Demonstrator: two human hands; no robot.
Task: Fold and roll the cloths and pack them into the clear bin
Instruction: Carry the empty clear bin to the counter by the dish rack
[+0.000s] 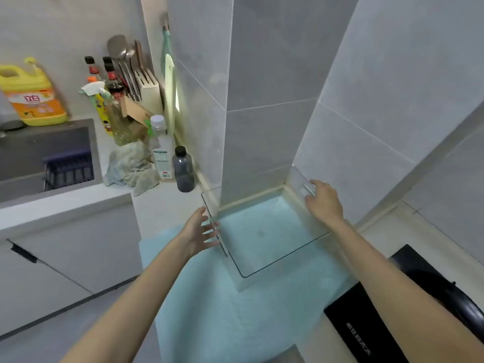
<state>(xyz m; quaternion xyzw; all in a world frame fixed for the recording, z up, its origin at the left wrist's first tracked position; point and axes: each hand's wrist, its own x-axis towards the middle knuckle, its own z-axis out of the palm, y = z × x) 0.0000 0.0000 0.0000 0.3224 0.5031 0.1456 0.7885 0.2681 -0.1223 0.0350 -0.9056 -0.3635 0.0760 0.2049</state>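
Note:
A clear bin (pixel 282 259) stands empty on the counter in the tiled corner, on top of a light blue cloth (pixel 209 305) spread flat and hanging over the counter's front edge. My left hand (pixel 200 233) lies with straight, spread fingers against the bin's left wall. My right hand (pixel 323 200) grips the bin's far right rim, fingers curled over it. A second crumpled pale cloth (pixel 131 167) lies further left among the bottles.
A dark bottle (pixel 183 170) and a white-capped bottle (pixel 162 150) stand just left of the bin. Behind them are a knife block (pixel 148 89), utensils and a spray bottle. A sink (pixel 44 158) lies at left, a black hob (pixel 392 310) at right.

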